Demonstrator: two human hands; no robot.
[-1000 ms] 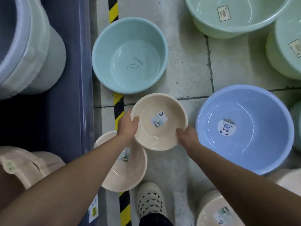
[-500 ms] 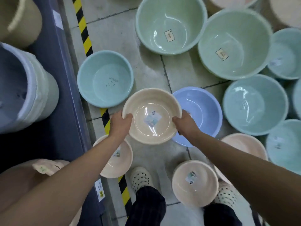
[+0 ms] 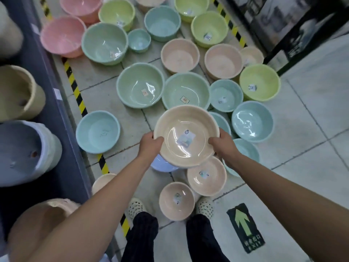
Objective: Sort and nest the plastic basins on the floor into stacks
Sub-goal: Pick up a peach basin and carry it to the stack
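Observation:
I hold a beige basin [image 3: 186, 136] up in the air above the floor, a label stuck on its inside bottom. My left hand [image 3: 150, 143] grips its left rim and my right hand [image 3: 221, 143] grips its right rim. Below it on the floor sit two smaller beige basins, one [image 3: 206, 176] under my right wrist and one [image 3: 176, 201] between my feet. A blue basin [image 3: 162, 166] is mostly hidden under the held one. Several green, teal, pink, yellow and beige basins spread over the tiles beyond.
A dark shelf [image 3: 62, 129] runs along the left with stacked tubs on it, bordered by a yellow-black floor stripe [image 3: 77, 95]. A teal basin [image 3: 98, 132] sits by the stripe. A green arrow sign [image 3: 245, 226] marks open tiles at right. A dark display [image 3: 283, 25] stands at the upper right.
The beige basin has risen higher in both hands and shifted right. The view has pulled up and back, so many more basins now show.

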